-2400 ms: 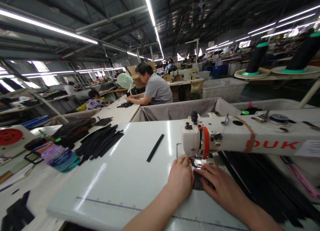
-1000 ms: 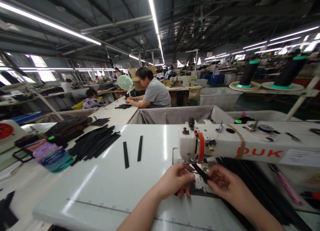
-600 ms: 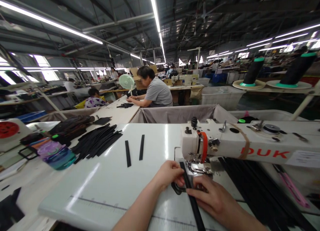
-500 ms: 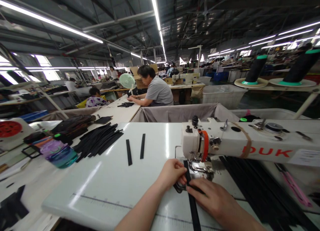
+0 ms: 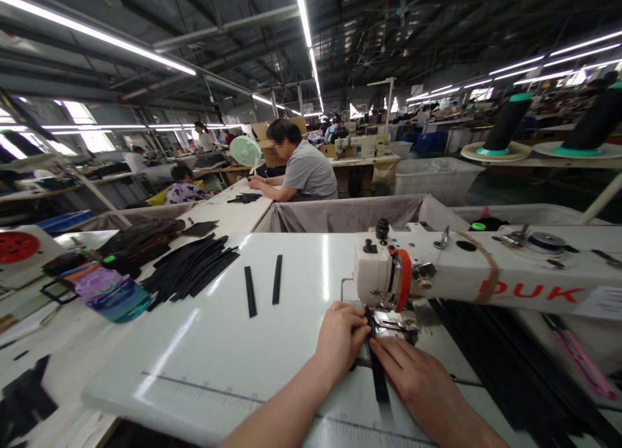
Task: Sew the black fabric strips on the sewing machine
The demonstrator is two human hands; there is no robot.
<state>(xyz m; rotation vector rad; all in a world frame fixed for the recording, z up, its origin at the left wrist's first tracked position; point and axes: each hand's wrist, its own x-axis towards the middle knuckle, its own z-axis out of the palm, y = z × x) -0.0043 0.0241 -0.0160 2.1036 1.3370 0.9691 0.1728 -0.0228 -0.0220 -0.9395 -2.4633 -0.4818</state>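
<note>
A narrow black strip (image 5: 380,378) runs lengthwise toward the needle area of a white sewing machine (image 5: 375,270). Its near end lies on the pale machine table, and its far end goes in by the metal presser foot (image 5: 389,320). My left hand (image 5: 341,336) has curled fingers pinching the strip's left side close to the foot. Along the right edge, my right hand (image 5: 413,373) lies flat, fingertips touching the strip and its fingers stretched forward. Two short black strips (image 5: 249,291) lie apart on the table to the left.
A pile of black strips (image 5: 192,270) and a purple-teal bottle (image 5: 113,294) are at left. Long black strips (image 5: 515,370) and a pink-handled tool (image 5: 580,360) lie right, below the machine arm. Thread cones (image 5: 508,124) stand behind. A co-worker (image 5: 308,169) sits across the table.
The black strip has slid forward into the machine, so less of it shows on the near side. Both hands have shifted slightly, and my right hand's fingers look straighter.
</note>
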